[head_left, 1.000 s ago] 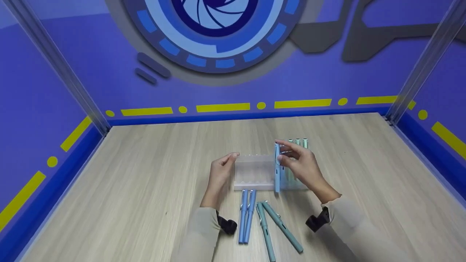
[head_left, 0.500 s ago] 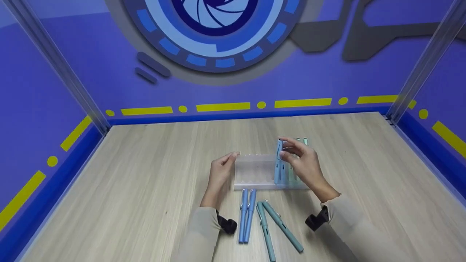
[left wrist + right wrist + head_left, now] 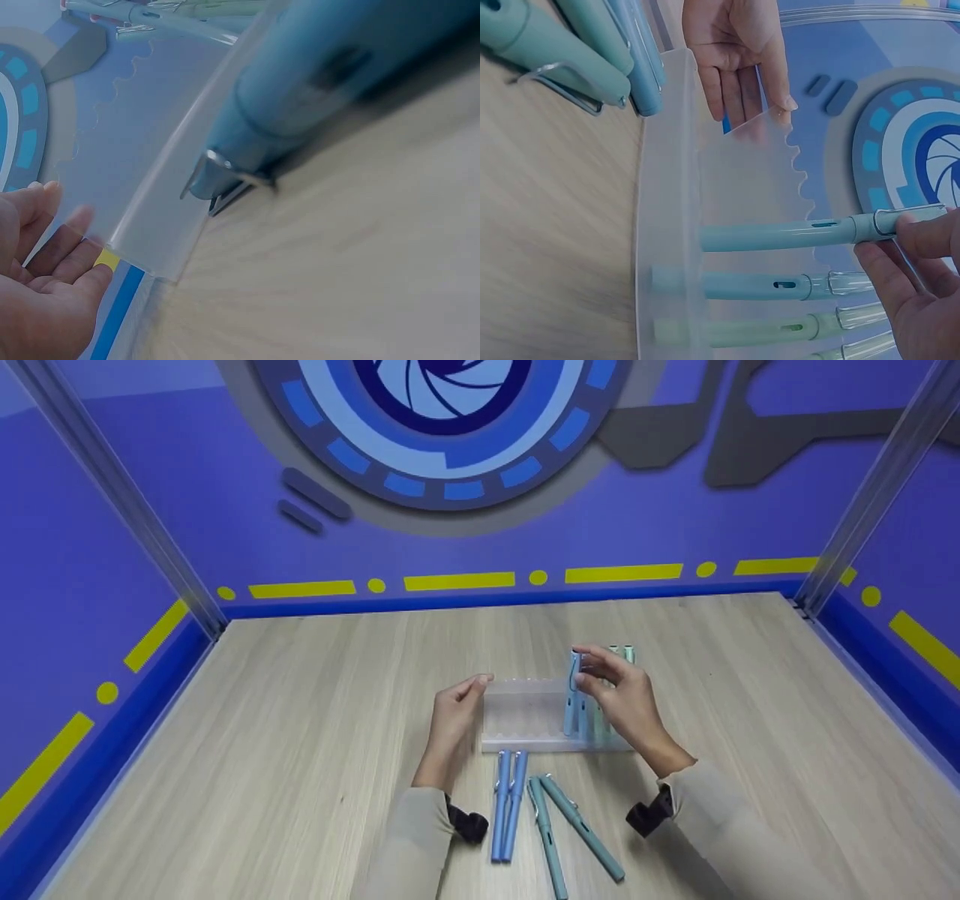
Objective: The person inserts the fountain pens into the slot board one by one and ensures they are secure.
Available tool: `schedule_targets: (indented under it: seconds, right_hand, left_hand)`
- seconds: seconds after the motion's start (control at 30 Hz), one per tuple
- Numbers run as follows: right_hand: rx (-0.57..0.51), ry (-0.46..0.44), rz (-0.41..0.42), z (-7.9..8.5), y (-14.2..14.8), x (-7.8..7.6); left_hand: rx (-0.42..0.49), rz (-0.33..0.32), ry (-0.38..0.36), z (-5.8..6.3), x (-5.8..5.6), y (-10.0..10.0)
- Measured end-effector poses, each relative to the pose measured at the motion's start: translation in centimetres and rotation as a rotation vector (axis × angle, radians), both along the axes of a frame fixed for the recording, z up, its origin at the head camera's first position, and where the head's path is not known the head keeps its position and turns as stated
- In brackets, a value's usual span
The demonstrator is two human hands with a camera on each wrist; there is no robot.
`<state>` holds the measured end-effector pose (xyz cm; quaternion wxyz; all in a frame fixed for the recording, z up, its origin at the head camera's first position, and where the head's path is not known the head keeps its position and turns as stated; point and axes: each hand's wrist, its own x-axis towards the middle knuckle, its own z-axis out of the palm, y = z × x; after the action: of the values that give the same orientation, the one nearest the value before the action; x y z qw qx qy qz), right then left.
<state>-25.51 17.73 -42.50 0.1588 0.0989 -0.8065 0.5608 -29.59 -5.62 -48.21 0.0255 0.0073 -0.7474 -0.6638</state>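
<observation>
My right hand [image 3: 626, 694] pinches a light blue fountain pen [image 3: 572, 694] by its cap, holding it upright at the clear plastic pen rack [image 3: 525, 712]. In the right wrist view the held pen's [image 3: 780, 238] lower end meets the rack's lip, less deep than the blue pen [image 3: 742, 286] standing beside it. Pale green pens [image 3: 757, 330] stand further along, partly hidden by my right hand in the head view. My left hand [image 3: 455, 716] grips the rack's left edge, thumb in front and fingers behind.
In front of the rack lie two blue pens [image 3: 501, 810] side by side and two dark green pens [image 3: 583, 829], spread apart at their lower ends. A wooden table [image 3: 300, 735] carries everything, with purple panels [image 3: 187, 510] around it.
The light blue pen has moved from in front of the rack's base back to its slot row, with its lower end shifting up in view. The left hand has stayed put.
</observation>
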Motion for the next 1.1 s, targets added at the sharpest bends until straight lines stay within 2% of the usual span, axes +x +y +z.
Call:
schedule_targets:
  seconds: [0.2, 0.8, 1.1]
  right_hand:
    - [-0.02, 0.012, 0.01, -0.36, -0.04, -0.08]
    - [0.054, -0.04, 0.016, -0.81, 0.08, -0.23]
    - [0.095, -0.058, 0.017, -0.77, 0.22, -0.47]
  left_hand:
    - [-0.026, -0.011, 0.01, -0.01, -0.02, -0.04]
    - [-0.008, -0.005, -0.015, -0.02, 0.13, -0.04]
    - [0.0, -0.004, -0.004, 0.07, 0.15, 0.02]
